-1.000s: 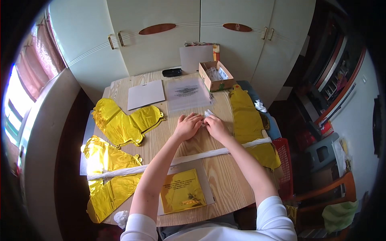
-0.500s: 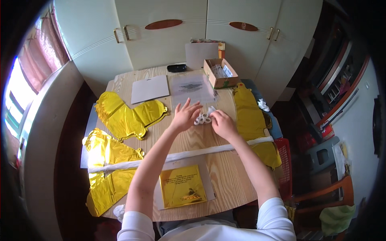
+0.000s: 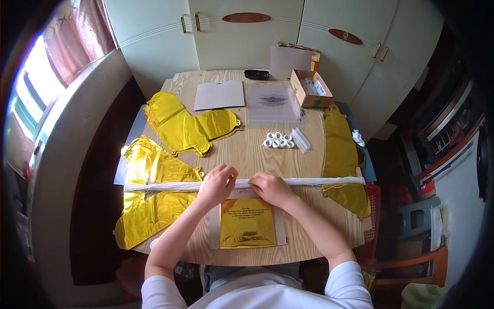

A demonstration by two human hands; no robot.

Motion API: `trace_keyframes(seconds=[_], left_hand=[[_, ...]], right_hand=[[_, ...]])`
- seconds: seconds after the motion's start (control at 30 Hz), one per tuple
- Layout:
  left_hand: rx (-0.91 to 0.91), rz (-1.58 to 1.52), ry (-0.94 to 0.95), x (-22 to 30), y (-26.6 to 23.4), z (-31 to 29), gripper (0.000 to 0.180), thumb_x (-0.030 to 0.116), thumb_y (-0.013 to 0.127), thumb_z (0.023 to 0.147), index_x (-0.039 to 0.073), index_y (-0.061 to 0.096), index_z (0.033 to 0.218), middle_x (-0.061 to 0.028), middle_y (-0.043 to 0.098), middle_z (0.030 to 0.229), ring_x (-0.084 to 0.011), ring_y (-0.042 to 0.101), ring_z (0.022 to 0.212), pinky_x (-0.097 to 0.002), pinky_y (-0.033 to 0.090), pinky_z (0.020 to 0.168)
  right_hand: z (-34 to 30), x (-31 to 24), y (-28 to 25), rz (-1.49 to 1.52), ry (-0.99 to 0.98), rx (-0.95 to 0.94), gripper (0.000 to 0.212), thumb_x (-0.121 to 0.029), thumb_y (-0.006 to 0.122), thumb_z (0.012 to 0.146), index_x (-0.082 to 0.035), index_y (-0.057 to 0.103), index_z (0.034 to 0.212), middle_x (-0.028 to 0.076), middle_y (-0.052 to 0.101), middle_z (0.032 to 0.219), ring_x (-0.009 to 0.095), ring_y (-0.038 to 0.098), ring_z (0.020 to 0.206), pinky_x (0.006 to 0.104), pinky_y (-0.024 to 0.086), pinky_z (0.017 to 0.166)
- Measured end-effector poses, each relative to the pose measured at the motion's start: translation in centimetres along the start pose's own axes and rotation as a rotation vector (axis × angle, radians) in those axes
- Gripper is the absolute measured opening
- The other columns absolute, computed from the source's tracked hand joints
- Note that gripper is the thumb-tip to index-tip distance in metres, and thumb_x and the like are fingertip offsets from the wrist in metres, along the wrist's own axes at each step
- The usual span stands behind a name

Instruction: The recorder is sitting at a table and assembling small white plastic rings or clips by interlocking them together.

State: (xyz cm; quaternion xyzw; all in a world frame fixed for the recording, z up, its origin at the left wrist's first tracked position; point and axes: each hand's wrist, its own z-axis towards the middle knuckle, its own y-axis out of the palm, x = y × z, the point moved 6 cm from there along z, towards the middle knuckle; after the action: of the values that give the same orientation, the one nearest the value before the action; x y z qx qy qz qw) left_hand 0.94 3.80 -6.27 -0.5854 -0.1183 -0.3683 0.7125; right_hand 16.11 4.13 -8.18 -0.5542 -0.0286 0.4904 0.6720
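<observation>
A long bundle of white string (image 3: pixel 319 181) lies across the table from side to side. My right hand (image 3: pixel 271 189) rests on its middle, fingers closed on the strands. Just left of it my left hand (image 3: pixel 218 184) is curled over the bundle, fingertips drawn together; whatever they hold is too small to make out. Below both hands lies a flat gold foil packet (image 3: pixel 247 224) with dark print, on a grey card (image 3: pixel 280 226). Beyond the hands sit several white ribbon rolls (image 3: pixel 278 140) in two rows, beside some clear thin tubes (image 3: pixel 300 140).
Gold foil balloons lie flat at left (image 3: pixel 188 129) and right (image 3: pixel 339 144), some under the string. Farther back are a grey card (image 3: pixel 219 96), clear plastic bags (image 3: pixel 270 110), a black case (image 3: pixel 257 75) and an open cardboard box (image 3: pixel 314 100) of small packets.
Both hands have drawn back toward me from the ribbon rolls to the string bundle. The rolls and tubes now lie uncovered. My view has shifted, so the table sits differently.
</observation>
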Motion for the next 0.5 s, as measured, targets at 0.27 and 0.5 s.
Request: trace_keyframes(seconds=[0.27,0.5], left_hand=[[0.107,0.111,0.103,0.0,1.2,-2.3,0.011,0.01,0.063,0.073,0.005,0.058,0.08,-0.0106,0.053,0.078,-0.0299,0.055,0.077,-0.0384,0.046,0.07],[0.1,0.099,0.109,-0.1,1.9,-2.6,0.012,0.01,0.063,0.073,0.006,0.059,0.084,-0.0099,0.054,0.079,-0.029,0.055,0.079,-0.0382,0.045,0.072]], right_hand=[[0.0,0.0,1.4,-0.098,-0.117,0.098,0.006,-0.007,0.061,0.073,-0.005,0.06,0.079,0.006,0.057,0.077,0.023,0.06,0.073,0.0322,0.051,0.064],[0.0,-0.8,0.8,-0.103,-0.147,0.134,0.006,-0.007,0.062,0.073,-0.006,0.057,0.077,0.006,0.056,0.075,0.023,0.059,0.072,0.0322,0.051,0.062]])
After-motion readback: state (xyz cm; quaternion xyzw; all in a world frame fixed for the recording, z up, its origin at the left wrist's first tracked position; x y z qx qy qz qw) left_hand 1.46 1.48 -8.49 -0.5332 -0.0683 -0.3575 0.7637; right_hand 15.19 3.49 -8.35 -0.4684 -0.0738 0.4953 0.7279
